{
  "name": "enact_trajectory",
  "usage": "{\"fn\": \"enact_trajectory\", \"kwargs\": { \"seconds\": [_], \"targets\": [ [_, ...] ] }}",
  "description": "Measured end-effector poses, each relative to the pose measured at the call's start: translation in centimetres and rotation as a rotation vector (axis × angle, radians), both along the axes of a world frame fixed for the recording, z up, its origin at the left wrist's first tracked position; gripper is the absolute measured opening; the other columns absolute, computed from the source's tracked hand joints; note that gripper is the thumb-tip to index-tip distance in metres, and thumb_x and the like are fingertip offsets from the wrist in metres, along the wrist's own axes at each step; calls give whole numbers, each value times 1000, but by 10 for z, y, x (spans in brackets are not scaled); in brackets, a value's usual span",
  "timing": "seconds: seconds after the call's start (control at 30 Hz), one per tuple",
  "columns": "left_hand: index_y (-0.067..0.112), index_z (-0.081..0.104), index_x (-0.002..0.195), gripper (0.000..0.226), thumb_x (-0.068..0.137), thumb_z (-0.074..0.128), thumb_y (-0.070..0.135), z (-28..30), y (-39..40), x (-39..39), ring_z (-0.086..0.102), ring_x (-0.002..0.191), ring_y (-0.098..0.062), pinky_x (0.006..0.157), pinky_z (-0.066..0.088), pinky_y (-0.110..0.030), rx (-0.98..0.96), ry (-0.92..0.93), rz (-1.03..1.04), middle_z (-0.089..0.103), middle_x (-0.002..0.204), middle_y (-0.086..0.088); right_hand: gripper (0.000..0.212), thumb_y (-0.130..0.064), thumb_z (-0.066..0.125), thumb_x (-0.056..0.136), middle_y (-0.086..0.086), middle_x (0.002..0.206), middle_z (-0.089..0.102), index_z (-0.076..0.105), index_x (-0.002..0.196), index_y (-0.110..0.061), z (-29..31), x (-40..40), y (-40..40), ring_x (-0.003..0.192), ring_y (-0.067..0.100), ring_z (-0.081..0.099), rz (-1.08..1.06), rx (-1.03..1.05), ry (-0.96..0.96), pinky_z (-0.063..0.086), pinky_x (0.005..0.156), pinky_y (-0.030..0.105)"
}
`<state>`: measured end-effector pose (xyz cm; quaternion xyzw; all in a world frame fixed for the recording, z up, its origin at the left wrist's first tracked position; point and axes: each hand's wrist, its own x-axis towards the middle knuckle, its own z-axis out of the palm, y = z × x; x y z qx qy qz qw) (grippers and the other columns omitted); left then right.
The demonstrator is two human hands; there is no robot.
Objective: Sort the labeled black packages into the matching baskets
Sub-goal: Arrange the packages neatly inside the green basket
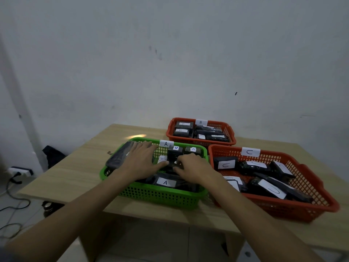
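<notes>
Place: a plain, sparsely furnished indoor room, set up as a makeshift sorting station (it could be a home or a small office).
Wall (170,53): bare, off-white, scuffed.
Table (75,167): light wood-look top.
Baskets: green basket (160,195) at 6 o'clock, lettered paper tags.
Floor, 9 o'clock: power strip (19,172) with trailing cables (13,201).

Basket tags (166,143) read A, B, C.
</notes>
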<state>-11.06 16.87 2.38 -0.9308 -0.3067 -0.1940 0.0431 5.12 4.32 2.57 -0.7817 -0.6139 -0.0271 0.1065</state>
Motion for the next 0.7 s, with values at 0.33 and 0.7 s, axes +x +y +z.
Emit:
{"fn": "enact_trajectory", "kwargs": {
  "seconds": [0.33, 0.7],
  "targets": [
    [33, 63, 124, 63, 83, 44, 77, -44, -47, -26, 30, 142, -11, 122, -1, -37, 41, 22, -309, 48, 145, 5, 21, -40, 47, 102, -12, 88, 52, 58, 93, -25, -44, -21, -49, 76, 4, 50, -29, 388, 57, 36, 61, 19],
    [27, 68, 120, 39, 89, 61, 49, -42, -36, -15, 33, 141, -18, 117, -8, -37, 69, 128, -320, 52, 141, 1, 31, -48, 52, 98, -6, 97, 55, 63, 98, -19, -37, -2, -80, 89, 11, 52, -61, 426, -45, 44, 74, 26]
  ]
}}
